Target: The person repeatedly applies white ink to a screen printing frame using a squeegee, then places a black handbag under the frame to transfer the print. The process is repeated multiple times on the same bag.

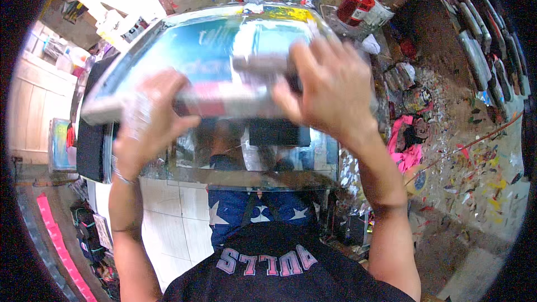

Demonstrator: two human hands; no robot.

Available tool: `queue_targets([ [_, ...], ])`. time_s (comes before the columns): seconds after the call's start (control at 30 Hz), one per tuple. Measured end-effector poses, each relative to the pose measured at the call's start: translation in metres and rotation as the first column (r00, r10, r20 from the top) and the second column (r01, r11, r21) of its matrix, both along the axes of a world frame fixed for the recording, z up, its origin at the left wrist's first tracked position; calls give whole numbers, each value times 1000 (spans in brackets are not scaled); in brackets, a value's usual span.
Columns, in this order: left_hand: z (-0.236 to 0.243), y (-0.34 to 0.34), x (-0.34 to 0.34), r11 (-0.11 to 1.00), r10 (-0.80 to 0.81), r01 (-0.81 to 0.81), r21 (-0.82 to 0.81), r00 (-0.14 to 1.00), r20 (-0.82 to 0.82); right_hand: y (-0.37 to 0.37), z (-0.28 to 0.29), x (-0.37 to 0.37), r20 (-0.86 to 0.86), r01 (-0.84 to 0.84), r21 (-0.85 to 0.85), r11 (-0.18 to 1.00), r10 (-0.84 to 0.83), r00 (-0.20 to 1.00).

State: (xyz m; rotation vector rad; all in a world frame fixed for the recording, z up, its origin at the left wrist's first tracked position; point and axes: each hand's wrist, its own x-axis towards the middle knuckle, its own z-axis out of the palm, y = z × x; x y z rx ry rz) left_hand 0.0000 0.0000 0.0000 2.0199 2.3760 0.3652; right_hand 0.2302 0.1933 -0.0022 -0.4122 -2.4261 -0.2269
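A screen-printing frame (106, 111) with a blue-green mesh lies in front of me, its near bar raised over a glass-topped table (196, 159). My left hand (151, 106), whitish smears on its back, is closed over the near left part of that frame, thumb below the bar. A greyish squeegee (260, 66), smeared by motion, lies across the right half of the mesh. Around its right end my right hand (330, 81) is closed. White and yellow ink (288, 13) sits along the frame's far edge. Under the near bar a black block (278, 134) shows on the glass.
A red paint can (355, 6) stands beyond the frame's right corner. Several squeegees (475, 59) lean along the right side. Pink cloth (405, 144) lies on the paint-spattered surface (481, 162) at right. A white container (133, 27) stands at the far left.
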Motion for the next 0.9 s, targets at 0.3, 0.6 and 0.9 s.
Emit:
queue_targets([
  [0.3,-177,-40,34,992,-100,106,-69,991,85,19,-131,-11,474,114,-489,865,154,867],
  [0.6,-180,-38,30,997,-70,73,-12,989,132,20,-111,-14,458,219,-608,763,111,882],
  [0.9,-162,-39,27,998,-52,56,-22,988,148,-10,-84,11,470,173,-607,776,174,865],
])
